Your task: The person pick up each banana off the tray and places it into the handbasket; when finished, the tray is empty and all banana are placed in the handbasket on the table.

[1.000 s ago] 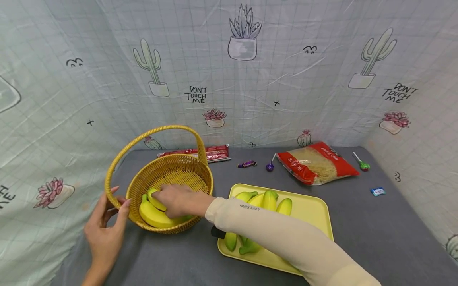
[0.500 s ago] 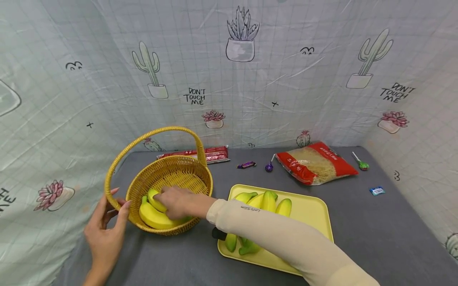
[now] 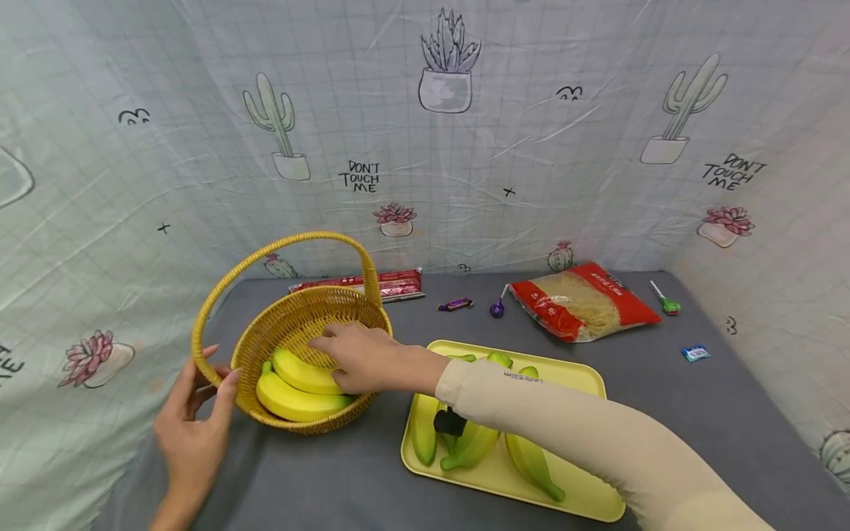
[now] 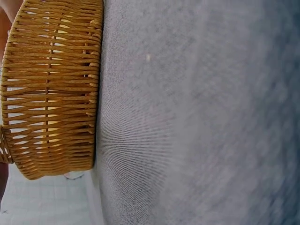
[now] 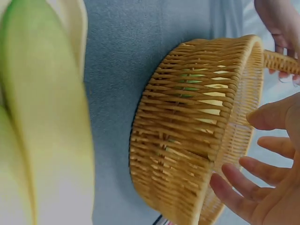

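Note:
A yellow wicker basket with a tall handle stands at the left of the grey table and holds two yellow bananas. My right hand hovers over the basket's right rim, fingers relaxed and empty, just above the bananas. In the right wrist view its fingers spread beside the basket. My left hand rests with straight fingers against the basket's left rim by the handle base. A yellow tray on the right holds several green-yellow bananas. The left wrist view shows only the basket's wall.
Along the back lie a red packet, a purple candy, a purple lollipop, a red bag of noodles and a green lollipop. A blue candy lies at the right. Printed cloth walls enclose the table.
My right hand has let go of the bananas in the basket and drawn back to the right rim, uncovering them. The tray's bananas show more fully. The left hand stays put.

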`<state>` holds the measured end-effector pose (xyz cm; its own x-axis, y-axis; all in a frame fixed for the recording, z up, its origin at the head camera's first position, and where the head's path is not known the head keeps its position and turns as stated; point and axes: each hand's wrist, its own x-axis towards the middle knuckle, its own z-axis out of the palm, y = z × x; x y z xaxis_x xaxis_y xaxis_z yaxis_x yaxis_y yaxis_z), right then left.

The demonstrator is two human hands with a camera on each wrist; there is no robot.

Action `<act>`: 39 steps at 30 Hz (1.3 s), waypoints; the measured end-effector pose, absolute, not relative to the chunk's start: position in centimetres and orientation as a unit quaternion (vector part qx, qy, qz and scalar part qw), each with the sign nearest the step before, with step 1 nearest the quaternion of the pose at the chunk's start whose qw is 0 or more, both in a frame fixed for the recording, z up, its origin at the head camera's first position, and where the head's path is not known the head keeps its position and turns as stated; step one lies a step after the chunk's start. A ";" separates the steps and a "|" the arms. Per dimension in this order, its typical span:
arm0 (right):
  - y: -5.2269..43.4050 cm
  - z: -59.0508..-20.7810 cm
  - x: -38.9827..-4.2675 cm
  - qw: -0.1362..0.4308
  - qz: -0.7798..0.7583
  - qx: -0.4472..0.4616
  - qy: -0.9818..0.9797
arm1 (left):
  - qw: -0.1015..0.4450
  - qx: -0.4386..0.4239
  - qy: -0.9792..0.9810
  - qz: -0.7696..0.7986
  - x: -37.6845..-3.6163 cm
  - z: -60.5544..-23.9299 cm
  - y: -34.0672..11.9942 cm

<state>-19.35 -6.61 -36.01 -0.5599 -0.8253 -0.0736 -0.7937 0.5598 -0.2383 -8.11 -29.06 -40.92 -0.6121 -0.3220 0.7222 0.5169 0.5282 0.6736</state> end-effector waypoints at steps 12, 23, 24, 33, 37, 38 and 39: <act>-1.9 -33.9 -17.6 0.048 -0.098 -0.450 0.886 | 0.439 -0.051 -0.760 -0.476 -7.9 -40.6 -28.8; 3.7 -31.8 -17.0 0.009 -0.164 -0.435 0.885 | 0.435 -0.045 -0.768 -0.468 -7.7 -40.3 -28.5; 4.0 -31.7 -16.9 0.007 -0.169 -0.435 0.884 | 0.435 -0.045 -0.767 -0.469 -7.7 -40.3 -28.5; 6.9 -31.8 -16.0 -0.012 -0.180 -0.402 0.898 | 0.441 -0.043 -0.764 -0.469 -7.7 -40.6 -28.5; 8.2 -32.3 -15.4 -0.024 -0.175 -0.375 0.910 | 0.445 -0.050 -0.760 -0.471 -7.8 -40.7 -28.4; 8.5 -32.4 -15.2 -0.026 -0.174 -0.368 0.913 | 0.445 -0.050 -0.761 -0.470 -7.8 -40.7 -28.4; 8.9 -32.6 -15.1 -0.028 -0.174 -0.361 0.916 | 0.445 -0.052 -0.761 -0.470 -7.8 -40.7 -28.4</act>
<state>-15.08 8.87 -32.61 -0.7371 -0.6521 0.1773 -0.6717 0.6780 -0.2986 -7.81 -28.38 -40.68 -0.5982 -0.3399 0.7257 0.4968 0.5532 0.6687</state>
